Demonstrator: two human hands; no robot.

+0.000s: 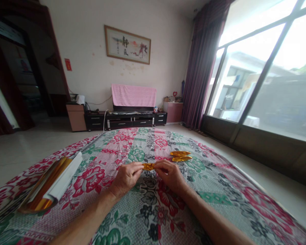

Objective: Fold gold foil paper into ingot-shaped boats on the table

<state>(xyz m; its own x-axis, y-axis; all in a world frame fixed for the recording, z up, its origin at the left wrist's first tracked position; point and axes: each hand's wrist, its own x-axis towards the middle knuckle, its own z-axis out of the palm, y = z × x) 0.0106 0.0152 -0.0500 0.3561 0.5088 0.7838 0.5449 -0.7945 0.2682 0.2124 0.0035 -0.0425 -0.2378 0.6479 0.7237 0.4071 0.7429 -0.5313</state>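
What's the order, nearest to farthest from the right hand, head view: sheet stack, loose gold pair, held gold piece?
1. Held gold piece: touching the right hand, at its left.
2. Loose gold pair: just beyond it, on the floral cloth.
3. Sheet stack: far left, past the left hand.

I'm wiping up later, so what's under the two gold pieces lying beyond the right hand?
Flowered cloth shows around the two gold pieces, which appear to rest on it. The patch directly beneath them is covered, so anything there can't be seen.
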